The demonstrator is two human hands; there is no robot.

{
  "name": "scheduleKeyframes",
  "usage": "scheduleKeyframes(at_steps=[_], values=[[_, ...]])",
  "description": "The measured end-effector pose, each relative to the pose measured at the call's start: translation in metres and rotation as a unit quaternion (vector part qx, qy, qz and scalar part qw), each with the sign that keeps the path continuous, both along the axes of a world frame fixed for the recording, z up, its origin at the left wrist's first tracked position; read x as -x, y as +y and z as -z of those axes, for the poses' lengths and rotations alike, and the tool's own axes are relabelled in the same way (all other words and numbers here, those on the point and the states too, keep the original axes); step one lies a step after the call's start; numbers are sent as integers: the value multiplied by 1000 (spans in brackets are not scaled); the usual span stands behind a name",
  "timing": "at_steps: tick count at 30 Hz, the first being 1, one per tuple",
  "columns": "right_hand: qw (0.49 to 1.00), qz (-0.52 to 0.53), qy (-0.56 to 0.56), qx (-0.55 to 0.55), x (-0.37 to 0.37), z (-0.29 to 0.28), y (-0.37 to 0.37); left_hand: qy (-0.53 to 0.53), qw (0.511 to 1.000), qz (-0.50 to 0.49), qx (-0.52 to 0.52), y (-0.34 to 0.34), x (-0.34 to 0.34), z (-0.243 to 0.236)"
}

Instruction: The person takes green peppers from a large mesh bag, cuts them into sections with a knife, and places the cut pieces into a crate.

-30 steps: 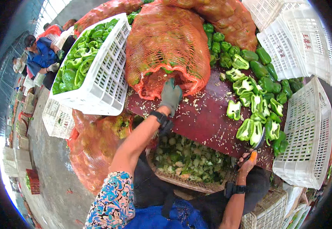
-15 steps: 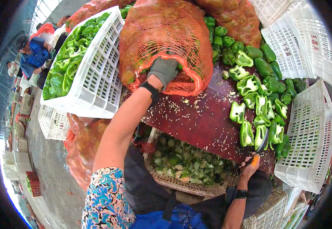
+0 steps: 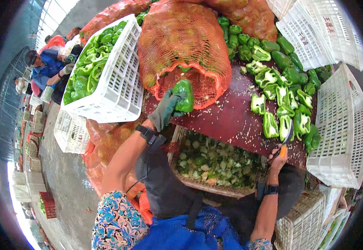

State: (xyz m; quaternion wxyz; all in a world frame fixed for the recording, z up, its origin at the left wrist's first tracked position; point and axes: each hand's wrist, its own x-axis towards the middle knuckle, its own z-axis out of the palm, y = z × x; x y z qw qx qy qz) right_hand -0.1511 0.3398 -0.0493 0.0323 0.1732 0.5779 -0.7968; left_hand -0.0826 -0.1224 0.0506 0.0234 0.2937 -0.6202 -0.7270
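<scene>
My left hand (image 3: 163, 110), in a grey-green glove, grips a whole green bell pepper (image 3: 184, 96) just in front of the mouth of an orange mesh sack (image 3: 181, 41). The sack lies on its side on the dark red table (image 3: 219, 125), its opening towards me. At the table's near right edge, my right hand (image 3: 277, 159) is closed around a knife (image 3: 290, 132), with something orange showing at the thumb. Its blade points away from me, beside a halved pepper (image 3: 284, 126). More cut halves (image 3: 270, 125) lie close by.
A white crate (image 3: 119, 87) of cut peppers stands left of the sack. Whole peppers (image 3: 281, 60) are heaped at the far right, beside a tilted white crate (image 3: 337, 133). Below the table edge sits a bin of pepper scraps (image 3: 215, 164). A person in blue (image 3: 46, 66) works at far left.
My left hand has come out of the sack towards me, now holding a green bell pepper. My right hand keeps the knife near the same halves. The whole view has shifted slightly.
</scene>
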Motion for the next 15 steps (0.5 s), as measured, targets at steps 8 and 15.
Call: scheduleKeyframes(at_steps=[8,15], values=[[995,-94,6,13,-36,-43,-37,117,952,61,-276,79,-4,28],[962,-233,50,-136,-63,-57,-109,40,939,8,343,143,23,65]])
